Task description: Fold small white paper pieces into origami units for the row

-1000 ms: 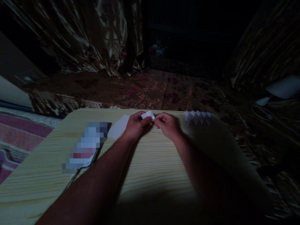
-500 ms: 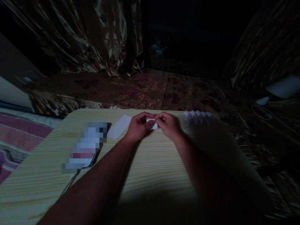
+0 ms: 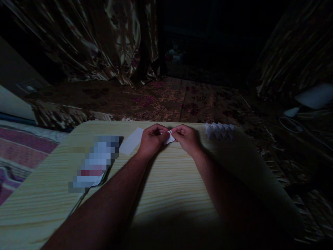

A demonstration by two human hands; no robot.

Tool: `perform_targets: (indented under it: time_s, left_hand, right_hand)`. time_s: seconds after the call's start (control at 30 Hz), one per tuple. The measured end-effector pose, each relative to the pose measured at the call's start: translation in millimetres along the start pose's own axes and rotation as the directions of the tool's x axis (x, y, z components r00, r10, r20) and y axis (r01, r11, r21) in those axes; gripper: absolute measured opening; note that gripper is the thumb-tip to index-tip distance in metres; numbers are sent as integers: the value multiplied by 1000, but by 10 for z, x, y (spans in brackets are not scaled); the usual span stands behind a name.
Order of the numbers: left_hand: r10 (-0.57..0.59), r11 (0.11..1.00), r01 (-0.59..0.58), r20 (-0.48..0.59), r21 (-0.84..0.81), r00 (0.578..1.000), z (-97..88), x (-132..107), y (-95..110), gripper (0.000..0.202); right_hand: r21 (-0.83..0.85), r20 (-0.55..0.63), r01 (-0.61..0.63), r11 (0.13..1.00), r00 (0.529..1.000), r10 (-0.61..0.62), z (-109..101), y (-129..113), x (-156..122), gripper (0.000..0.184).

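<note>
Small paper: pinched by fingers of left hand and right hand.
Folded pieces: laid at 3 o'clock on the bench.
White sheet: laid at 9 o'clock.

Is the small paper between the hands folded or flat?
Folded: the small paper shows an angled, doubled edge, pinched between left hand and right hand.

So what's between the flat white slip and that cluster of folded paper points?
In the head view, the left hand and right hand pinch a small folded paper there.
</note>
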State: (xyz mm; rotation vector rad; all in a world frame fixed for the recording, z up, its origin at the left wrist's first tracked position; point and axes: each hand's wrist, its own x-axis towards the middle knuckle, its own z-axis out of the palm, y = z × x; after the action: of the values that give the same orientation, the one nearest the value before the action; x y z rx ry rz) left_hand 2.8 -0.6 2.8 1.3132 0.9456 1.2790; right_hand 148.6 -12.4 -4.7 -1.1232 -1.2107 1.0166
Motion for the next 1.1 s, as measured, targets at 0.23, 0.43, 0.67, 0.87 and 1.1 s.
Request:
perform_targets:
  time_s: [0.23,0.43,0.67,0.87,1.1]
  left_hand:
    - [1,1000,-1,-17,3,1000,-2,6,-11,20]
    - [6,1000,-5,-15,7,1000,-11,15,-29,17]
    - [-7,999,7,-7,33,1000,-11,-2,-10,17]
    - [-16,999,15,9,35,1000,-1,-9,-1,17]
    - [-4,999,3,14,53,1000,-1,-10,8,16]
  right_hand:
    - [12,7,17,1000,1000,-17,6,13,-3,14]
    - [12,12,3,1000,1000,-4,7,7,-6,15]
    - [-5,7,4,1000,1000,-4,6,2,-12,14]
    - [-28,0,6,1000,1000,-6,6,7,-10,12]
    - [-22,4,4,1000,1000,-4,0,27,0,12]
